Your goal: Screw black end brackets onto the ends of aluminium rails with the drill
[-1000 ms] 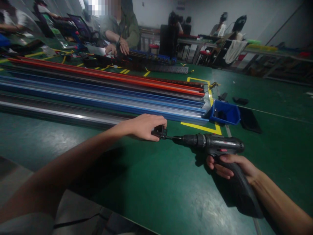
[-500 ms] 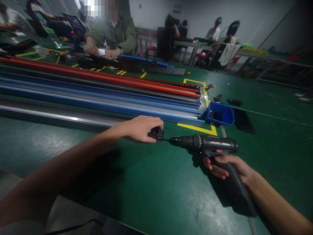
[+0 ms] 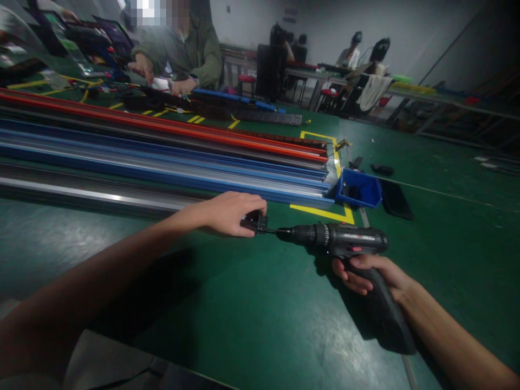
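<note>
My left hand (image 3: 235, 213) is closed round a small black end piece (image 3: 261, 223) at the near end of a dark metal profile; the fingers hide much of it. My right hand (image 3: 377, 273) grips the handle of a black cordless drill (image 3: 353, 238), which lies level and points left. The drill's bit (image 3: 273, 231) reaches to the black piece, and its tip seems to touch it. Beyond my left hand, a grey-silver profile (image 3: 101, 196) runs off to the left on the green tabletop (image 3: 260, 303).
Blue profiles (image 3: 203, 173) and an orange profile (image 3: 195, 127) lie lengthwise behind my left hand. A blue bin (image 3: 371, 189) with dark parts stands past the drill, beside a flat black object (image 3: 396, 199). Across the table, a person in a green jacket (image 3: 205, 51) handles something white.
The whole view has shifted slightly, so everything sits a little further left. My hands, the drill and the black piece keep the same places relative to one another.
</note>
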Motion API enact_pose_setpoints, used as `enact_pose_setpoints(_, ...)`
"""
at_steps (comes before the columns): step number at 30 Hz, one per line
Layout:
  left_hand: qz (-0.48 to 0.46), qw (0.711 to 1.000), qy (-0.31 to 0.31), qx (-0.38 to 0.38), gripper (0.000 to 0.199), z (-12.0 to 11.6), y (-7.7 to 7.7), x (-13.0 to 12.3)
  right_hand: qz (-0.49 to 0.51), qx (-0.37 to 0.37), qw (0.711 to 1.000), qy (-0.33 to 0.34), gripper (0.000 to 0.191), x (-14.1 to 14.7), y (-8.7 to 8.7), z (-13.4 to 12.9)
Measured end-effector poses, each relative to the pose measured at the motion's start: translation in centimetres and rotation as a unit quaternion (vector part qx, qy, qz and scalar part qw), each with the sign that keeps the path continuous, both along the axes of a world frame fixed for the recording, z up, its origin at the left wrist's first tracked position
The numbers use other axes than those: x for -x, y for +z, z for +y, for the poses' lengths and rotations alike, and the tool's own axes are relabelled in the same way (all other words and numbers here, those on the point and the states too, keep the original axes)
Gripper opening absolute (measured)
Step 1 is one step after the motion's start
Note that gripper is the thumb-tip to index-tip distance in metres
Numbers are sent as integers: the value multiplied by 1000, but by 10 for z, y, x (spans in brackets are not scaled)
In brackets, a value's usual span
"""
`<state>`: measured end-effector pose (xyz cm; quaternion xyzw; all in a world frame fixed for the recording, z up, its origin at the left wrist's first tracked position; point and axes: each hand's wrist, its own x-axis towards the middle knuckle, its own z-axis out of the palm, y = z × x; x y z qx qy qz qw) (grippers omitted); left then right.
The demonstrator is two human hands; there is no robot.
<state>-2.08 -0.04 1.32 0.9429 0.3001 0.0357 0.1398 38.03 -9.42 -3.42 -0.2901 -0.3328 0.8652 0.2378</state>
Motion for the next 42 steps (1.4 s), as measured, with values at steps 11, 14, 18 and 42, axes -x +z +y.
enact_pose_setpoints(11, -7, 1000, -2, -7, 35, 0, -1, 2, -9, -6, 1000, 0, 26, 0, 1, 1)
enact_pose_setpoints(14, -6, 1000, -1, -6, 35, 1, -1, 1, -16, -9, 1000, 3, 26, 2, 3, 0)
enact_pose_setpoints(18, -4, 1000, -1, -4, 35, 1, -2, 1, -19, -13, 1000, -3, 27, 3, 3, 0)
enact_pose_setpoints(42, 1, 1000, -1, -3, 35, 1, -2, 1, -5, -7, 1000, -3, 27, 3, 4, 0)
